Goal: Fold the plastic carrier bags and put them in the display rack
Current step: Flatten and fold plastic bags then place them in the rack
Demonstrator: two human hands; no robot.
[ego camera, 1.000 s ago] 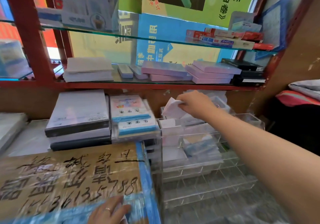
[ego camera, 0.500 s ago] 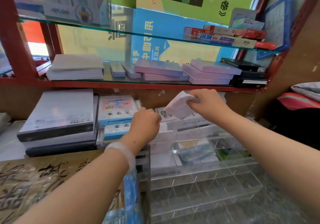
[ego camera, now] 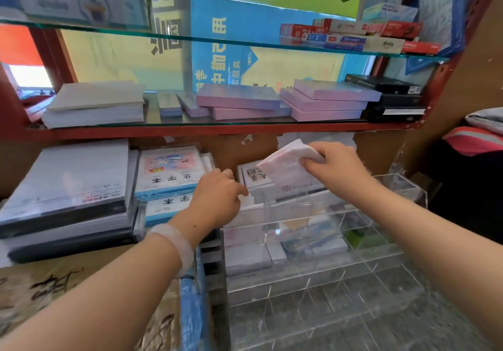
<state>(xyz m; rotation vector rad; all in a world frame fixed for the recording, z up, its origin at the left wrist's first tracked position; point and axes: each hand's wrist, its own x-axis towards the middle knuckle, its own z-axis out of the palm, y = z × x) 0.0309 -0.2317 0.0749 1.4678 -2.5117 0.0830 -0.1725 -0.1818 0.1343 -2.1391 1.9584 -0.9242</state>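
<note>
A folded white plastic bag (ego camera: 283, 165) is pinched by one corner in my right hand (ego camera: 334, 168), held just above the back top tier of the clear acrylic display rack (ego camera: 402, 187). My left hand (ego camera: 215, 198), a pale bangle on its wrist, reaches the rack's top left compartment. Its curled fingers and thumb pinch the upper edge of a white folded bag (ego camera: 247, 203) standing there. More folded bags (ego camera: 245, 250) show through the rack's left side. The lower front tiers hold nothing visible.
A red shelf edge (ego camera: 217, 130) runs close above both hands, with purple pads (ego camera: 239, 97) on the glass. Left of the rack lie exercise books (ego camera: 171, 171) and paper stacks (ego camera: 68, 187). A hand-lettered cardboard box (ego camera: 40, 291) sits at front left.
My left hand came up from the cardboard box to the rack's top left compartment. My right hand, still holding the folded bag, rose slightly and shifted right above the rack.
</note>
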